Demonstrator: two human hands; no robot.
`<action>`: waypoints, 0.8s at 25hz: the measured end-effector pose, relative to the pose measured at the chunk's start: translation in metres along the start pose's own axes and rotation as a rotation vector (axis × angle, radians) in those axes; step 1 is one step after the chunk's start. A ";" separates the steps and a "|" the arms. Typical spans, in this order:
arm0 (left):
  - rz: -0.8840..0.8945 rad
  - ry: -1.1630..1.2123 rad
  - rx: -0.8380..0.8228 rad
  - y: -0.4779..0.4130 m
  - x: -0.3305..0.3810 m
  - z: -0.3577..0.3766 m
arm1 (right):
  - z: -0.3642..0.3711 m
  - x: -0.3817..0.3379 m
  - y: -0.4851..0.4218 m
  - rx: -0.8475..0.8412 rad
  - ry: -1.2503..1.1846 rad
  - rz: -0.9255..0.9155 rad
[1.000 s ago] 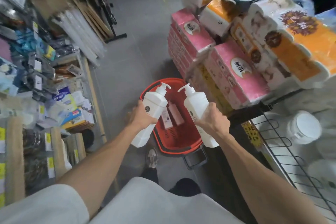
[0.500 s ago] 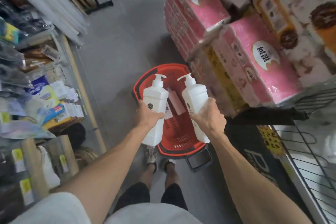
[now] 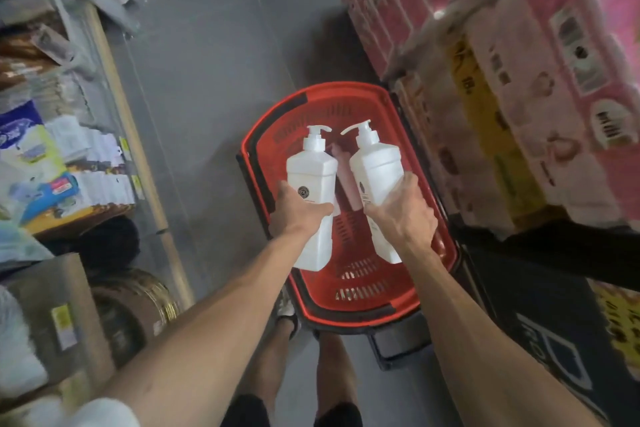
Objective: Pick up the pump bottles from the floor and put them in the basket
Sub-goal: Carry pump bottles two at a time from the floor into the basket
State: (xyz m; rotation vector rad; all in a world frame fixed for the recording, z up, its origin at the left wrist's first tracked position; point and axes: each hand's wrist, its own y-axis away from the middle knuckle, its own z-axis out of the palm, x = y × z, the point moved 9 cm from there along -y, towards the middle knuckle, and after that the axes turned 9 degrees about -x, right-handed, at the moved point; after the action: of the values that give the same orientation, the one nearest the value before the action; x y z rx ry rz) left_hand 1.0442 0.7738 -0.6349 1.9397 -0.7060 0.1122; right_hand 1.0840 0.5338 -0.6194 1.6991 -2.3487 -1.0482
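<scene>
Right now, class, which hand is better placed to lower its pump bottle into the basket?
Right, probably. The right hand holds the right bottle well inside the rim of the red basket; the left hand holds the left bottle with its base close to the left rim.

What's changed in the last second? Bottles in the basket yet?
Not yet. The left hand and right hand brought left bottle and right bottle closer together over the middle of the basket. Grips unchanged, nothing released; basket and its pink pack stayed put.
</scene>
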 end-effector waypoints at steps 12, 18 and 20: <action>-0.132 0.153 0.085 -0.206 -0.060 0.109 | 0.161 0.048 -0.161 -0.044 0.040 0.002; -0.257 0.198 0.123 -0.271 -0.101 0.147 | 0.228 0.057 -0.211 -0.082 0.063 -0.009; -0.277 0.202 0.142 -0.288 -0.108 0.153 | 0.244 0.060 -0.224 -0.090 0.051 0.004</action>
State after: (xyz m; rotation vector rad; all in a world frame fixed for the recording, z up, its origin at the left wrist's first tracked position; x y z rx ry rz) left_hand 1.0707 0.7772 -0.9768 2.1062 -0.2989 0.1877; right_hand 1.1420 0.5642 -0.9496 1.6683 -2.2376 -1.0794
